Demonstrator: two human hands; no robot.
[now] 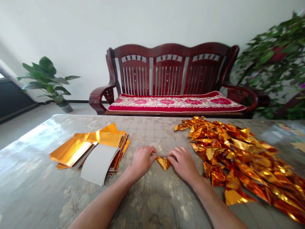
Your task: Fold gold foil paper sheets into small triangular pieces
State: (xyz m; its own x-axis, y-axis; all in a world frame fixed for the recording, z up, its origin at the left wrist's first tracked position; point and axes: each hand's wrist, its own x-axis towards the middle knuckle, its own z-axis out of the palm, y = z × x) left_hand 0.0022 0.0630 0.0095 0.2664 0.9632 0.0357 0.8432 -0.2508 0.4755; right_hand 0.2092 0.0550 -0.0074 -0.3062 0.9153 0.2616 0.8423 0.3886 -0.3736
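1. Upper left of the frame: a potted plant [47,79] stands on the floor by the wall.
2. Left of centre: a stack of gold sheets [78,148] lies on the surface [152,197], with one sheet [98,165] turned grey side up at its near edge.
3. Centre: the left hand [142,160] rests knuckles up, its grip closed on the left end of the folded gold piece [164,163].
4. The folded gold piece lies flat on the surface between both grips, its lower point showing in the gap.
5. Upper centre: a red wooden bench [171,73] stands behind the surface.
6. Just right of centre: the right hand [182,162] mirrors the left, its grip closed on the piece's right end.
7. Right: a pile of folded gold pieces [240,156] spreads out, near the right wrist.
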